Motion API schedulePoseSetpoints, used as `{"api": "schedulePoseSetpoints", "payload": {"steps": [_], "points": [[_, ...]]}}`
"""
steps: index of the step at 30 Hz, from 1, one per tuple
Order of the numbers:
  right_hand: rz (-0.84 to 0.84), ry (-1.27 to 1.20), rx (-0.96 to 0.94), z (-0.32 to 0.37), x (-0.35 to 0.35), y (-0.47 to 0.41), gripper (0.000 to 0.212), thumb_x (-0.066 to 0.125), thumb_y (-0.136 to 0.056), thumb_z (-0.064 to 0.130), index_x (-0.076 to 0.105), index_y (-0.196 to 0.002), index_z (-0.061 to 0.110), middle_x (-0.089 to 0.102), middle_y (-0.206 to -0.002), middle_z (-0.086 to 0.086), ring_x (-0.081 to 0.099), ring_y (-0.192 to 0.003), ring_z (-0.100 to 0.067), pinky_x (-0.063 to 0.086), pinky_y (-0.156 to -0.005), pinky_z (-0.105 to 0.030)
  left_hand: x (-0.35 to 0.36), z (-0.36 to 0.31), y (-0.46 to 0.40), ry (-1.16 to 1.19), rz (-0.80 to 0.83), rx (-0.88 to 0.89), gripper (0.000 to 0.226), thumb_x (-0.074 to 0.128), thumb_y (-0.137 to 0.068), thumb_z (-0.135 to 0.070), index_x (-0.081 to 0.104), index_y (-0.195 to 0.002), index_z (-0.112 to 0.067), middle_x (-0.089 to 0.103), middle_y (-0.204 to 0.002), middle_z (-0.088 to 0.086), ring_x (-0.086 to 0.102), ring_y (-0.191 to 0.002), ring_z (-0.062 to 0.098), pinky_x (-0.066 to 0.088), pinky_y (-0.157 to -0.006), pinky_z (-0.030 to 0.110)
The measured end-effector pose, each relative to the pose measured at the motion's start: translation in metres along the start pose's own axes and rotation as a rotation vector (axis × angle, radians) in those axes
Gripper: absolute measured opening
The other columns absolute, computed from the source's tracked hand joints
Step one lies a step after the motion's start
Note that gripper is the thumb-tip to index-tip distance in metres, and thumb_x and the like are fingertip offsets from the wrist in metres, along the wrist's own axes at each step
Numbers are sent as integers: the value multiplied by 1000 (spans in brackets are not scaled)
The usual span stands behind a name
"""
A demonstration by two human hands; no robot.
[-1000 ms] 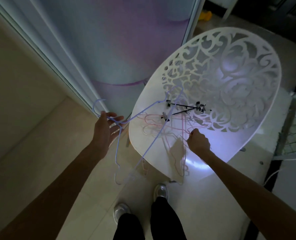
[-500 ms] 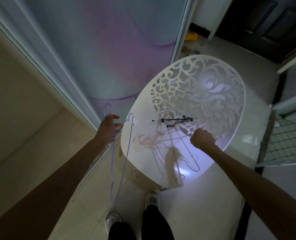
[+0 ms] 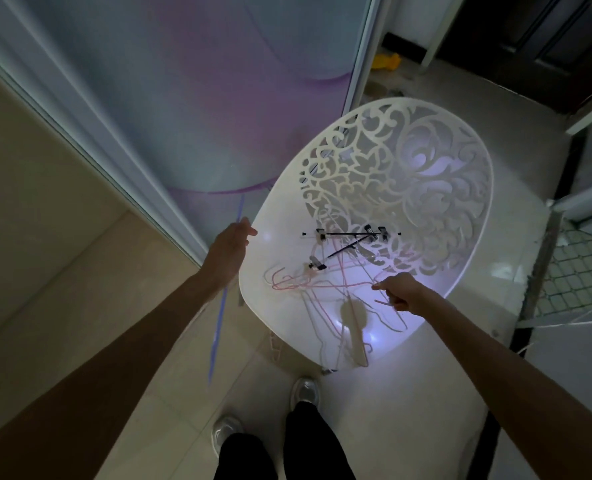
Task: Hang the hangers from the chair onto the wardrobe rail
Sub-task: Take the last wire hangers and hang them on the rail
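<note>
Beside the white chair (image 3: 374,216), a left hand (image 3: 230,247) grips blue wire hangers (image 3: 218,327) as the right hand (image 3: 403,294) pinches a pink hanger (image 3: 322,287) on its seat, light, springy, tangle-prone wire best lifted by the hook.

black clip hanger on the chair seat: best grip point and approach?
Take the black clip hanger at the bare middle of its bar, between the end clips, coming from above. It lies flat on the chair seat, over the pink hangers, so the bar is probably the freest part.
</note>
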State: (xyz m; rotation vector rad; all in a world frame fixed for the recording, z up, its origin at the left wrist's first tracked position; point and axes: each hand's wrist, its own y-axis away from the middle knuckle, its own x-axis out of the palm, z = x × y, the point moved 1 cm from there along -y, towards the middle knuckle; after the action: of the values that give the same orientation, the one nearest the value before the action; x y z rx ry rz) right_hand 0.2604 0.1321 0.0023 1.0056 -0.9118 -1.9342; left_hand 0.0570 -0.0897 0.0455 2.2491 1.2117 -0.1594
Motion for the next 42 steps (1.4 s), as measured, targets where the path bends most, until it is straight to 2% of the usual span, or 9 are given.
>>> {"api": "schedulePoseSetpoints", "payload": {"steps": [3, 6, 10, 17, 21, 26, 30, 36, 42], "points": [[26, 35, -41, 14, -15, 9, 20, 49, -94, 2, 58, -108, -9, 21, -30, 8, 16, -25, -4, 13, -31, -11, -8, 0, -1, -229, 3, 68, 34, 38, -100, -23, 62, -108, -1, 59, -119, 20, 54, -112, 33, 39, -93, 33], [34, 68, -63, 34, -29, 21, 24, 48, -94, 1, 56, -113, -10, 22, -29, 9, 16, -24, -3, 13, -31, -10, -8, 1, -5, -418, 29, 91, 24, 45, -96, -16, 64, -106, -6, 62, -116, 16, 56, -111, 30, 39, -94, 31], [30, 106, -76, 43, -52, 25, 29, 47, -96, 3, 55, -67, 5, 23, -28, 9, 15, -24, -4, 13, -32, -9, 7, -4, -15, -564, 93, 119, 21, 50, -91, -11, 65, -105, -6, 65, -115, 15, 59, -107, 30, 42, -94, 30], [-59, 72, -86, 5, -54, -2, 42, 65, -84, 12, 39, -53, 16, 22, -36, 7, 16, -27, -6, 16, -32, -12, 41, 42, -37, -781, 75, 9, 34, 42, -94, -25, 64, -113, -7, 61, -123, 17, 55, -113, 35, 44, -98, 37], [-153, -5, -162, -23, -36, -19, 7, 66, -84, 16, 71, -85, 11, 26, -38, 9, 21, -39, -9, 20, -40, -15, 54, 69, -44, -990, -48, 105, 37, 40, -98, -32, 67, -112, -12, 64, -113, 16, 57, -108, 34, 46, -90, 38], [-200, -79, -180, -35, -15, -42, 13, 66, -83, 18, 71, -94, 15, 43, -53, 9, 29, -52, -14, 26, -48, -22, 77, 68, -52, -946, -42, 237, 48, 32, -100, -37, 69, -103, -7, 66, -104, 19, 61, -99, 35, 48, -80, 36], [-114, -45, -144, -38, 4, -67, 9, 63, -86, 14, 70, -87, 8, 41, -58, -3, 33, -50, -14, 29, -41, -15, 87, 64, -65, -812, 99, 90, 35, 34, -98, -21, 58, -122, -16, 58, -125, 10, 54, -113, 30, 38, -68, 18], [-86, 325, -198, -44, 37, -97, 12, 39, -96, 13, 51, -95, 11, 65, -89, -4, 60, -71, -23, 44, -56, -24, 54, 66, -65, -329, 217, -193, 38, 33, -97, -10, 50, -130, -18, 60, -119, 15, 59, -68, 19, 54, -58, 30], [-178, 372, -413, -52, 65, -89, 24, 35, -98, 14, 58, -104, 16, 64, -89, 8, 55, -79, -14, 40, -60, -21, 18, 95, -49, -842, 152, 30, 36, 41, -93, -8, 57, -120, -24, 65, -117, 1, 62, -106, 25, 47, -92, 34]]}}
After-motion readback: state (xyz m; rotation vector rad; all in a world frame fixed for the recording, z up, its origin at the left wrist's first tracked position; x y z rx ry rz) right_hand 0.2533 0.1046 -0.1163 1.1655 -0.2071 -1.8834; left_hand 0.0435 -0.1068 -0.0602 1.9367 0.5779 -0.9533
